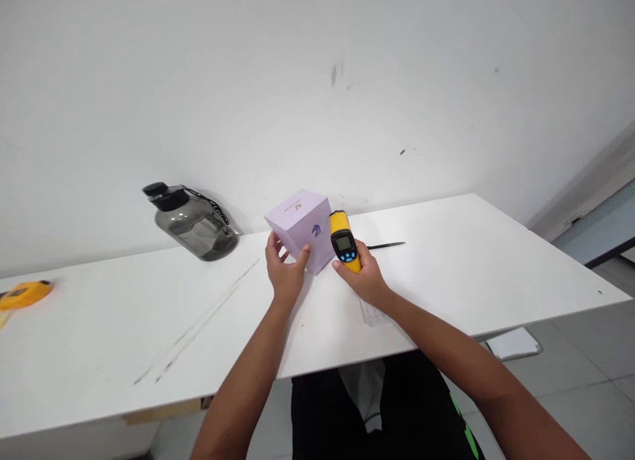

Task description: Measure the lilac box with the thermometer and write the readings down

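A pale purple box (311,232) with a small dark emblem on its front face is in my left hand (288,265). The thumb presses the front of the box and the fingers reach round its left side. My right hand (364,271) is closed round the handle of a yellow and black infrared thermometer (344,241). Its small grey screen and blue buttons face me. The thermometer's top end is close beside the right side of the box; whether they touch I cannot tell.
A grey see-through water bottle (196,225) with a black cap and strap stands by the wall at the left. An orange-yellow tool (27,294) lies at the far left. A thin black pen-like stick (389,245) and a printed paper (374,314) lie on the white table (476,268).
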{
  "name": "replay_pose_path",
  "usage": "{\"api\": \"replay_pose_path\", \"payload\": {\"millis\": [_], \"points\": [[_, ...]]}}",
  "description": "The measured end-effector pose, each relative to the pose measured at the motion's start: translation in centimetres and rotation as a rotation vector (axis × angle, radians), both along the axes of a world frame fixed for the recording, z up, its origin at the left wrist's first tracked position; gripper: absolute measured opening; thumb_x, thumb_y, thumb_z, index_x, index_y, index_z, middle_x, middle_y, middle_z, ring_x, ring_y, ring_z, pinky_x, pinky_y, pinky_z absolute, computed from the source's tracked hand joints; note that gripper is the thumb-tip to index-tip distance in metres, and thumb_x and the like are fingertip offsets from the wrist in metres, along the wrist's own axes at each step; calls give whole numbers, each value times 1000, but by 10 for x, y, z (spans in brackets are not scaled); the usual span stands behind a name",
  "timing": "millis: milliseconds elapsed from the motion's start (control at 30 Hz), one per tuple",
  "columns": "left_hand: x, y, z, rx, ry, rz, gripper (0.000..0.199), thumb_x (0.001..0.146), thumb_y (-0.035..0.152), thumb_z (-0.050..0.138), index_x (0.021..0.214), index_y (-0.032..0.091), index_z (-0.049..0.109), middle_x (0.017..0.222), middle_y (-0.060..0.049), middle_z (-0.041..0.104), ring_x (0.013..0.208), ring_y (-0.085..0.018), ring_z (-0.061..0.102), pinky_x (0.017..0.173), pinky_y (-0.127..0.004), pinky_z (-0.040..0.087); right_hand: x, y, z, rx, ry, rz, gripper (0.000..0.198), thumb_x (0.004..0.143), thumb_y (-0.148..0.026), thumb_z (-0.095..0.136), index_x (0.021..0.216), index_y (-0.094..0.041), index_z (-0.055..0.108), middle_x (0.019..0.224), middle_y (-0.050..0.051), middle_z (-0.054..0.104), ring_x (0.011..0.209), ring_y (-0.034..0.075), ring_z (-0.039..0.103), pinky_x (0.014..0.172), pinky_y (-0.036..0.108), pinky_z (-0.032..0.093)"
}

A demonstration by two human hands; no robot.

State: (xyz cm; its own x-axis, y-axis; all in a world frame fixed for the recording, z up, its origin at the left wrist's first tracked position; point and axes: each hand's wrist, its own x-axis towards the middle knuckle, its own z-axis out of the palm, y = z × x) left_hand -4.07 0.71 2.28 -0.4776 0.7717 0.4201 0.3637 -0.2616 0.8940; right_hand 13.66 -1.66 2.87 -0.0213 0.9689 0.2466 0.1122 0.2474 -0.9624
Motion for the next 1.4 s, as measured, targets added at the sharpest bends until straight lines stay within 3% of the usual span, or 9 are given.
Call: {"api": "replay_pose_path", "payload": {"millis": [1133,1300,1400], "points": [[-5,8,-7,-51,-4,-7,87,70,47,80,144,26,39,146,-12,47,131,-27,50,103,-41,49,0,-2,2,-43,-47,36,59,75,-45,70,126,-22,51,98,3,66,81,18,61,75,33,52],[-7,10,-11,-41,-3,-20,88,69,45,80,144,27,38,146,-12,46,130,-28,51,103,-42,49,1,-2,-6,37,-97,79,60,78,-45,68,130,-22,49,100,4,68,81,19,64,73,33,53],[-8,12,-13,-32,-15,-28,86,70,44,79,143,27,39,146,-12,47,130,-27,51,104,-42,49,4,-1,-13,208,-202,179,63,78,-42,67,134,-22,46,105,7,70,82,20,66,72,33,54]]}}
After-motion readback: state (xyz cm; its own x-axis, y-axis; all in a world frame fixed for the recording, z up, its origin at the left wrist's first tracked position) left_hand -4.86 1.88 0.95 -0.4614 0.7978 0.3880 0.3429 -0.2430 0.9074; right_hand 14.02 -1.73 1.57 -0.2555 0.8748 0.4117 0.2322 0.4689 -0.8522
